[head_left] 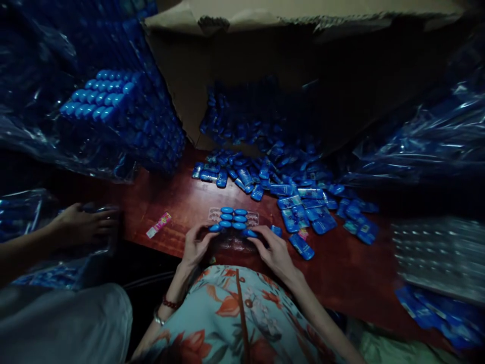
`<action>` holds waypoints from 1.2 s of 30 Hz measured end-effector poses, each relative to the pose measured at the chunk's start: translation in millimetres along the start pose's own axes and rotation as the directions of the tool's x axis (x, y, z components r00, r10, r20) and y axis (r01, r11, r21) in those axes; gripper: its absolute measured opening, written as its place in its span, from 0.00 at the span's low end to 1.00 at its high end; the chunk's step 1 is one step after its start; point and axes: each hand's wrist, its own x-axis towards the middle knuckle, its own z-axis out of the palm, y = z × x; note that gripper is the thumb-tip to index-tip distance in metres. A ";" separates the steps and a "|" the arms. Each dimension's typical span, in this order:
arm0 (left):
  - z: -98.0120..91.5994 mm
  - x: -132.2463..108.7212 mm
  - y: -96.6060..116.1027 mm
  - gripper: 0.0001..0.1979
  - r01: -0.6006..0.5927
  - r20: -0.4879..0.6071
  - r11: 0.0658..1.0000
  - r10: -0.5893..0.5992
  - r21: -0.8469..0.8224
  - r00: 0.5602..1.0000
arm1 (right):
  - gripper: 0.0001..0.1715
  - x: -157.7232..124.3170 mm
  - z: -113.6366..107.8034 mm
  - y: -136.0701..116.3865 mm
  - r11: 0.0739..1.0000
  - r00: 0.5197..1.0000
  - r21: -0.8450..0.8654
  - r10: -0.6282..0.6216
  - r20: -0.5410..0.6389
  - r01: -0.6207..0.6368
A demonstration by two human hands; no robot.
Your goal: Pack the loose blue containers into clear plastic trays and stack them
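Observation:
A clear plastic tray with moulded pockets (214,213) lies on the table in front of me. Glossy blue oval pieces (239,219) fill its middle pockets in two columns. At the tray's near left, my left hand (196,245) pinches a blue oval piece (215,228) between thumb and fingers. My right hand (272,246) grips another blue oval piece (249,233) at the near right of the tray. Both pieces are at the tray's near rows, and I cannot tell whether they sit in their pockets.
Loose blue packets (299,202) spill from a large cardboard box (178,65) onto the brown table (166,189). Filled trays (100,96) are stacked at left; clear trays (435,253) lie at right. A pink strip (159,225) is near another person's hand (85,225).

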 end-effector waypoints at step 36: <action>-0.6 11.9 -5.6 0.13 -0.561 0.329 0.796 0.479 0.228 0.814 | 0.22 20.2 7.4 -18.6 0.706 0.908 -0.628 -0.048 0.417 0.326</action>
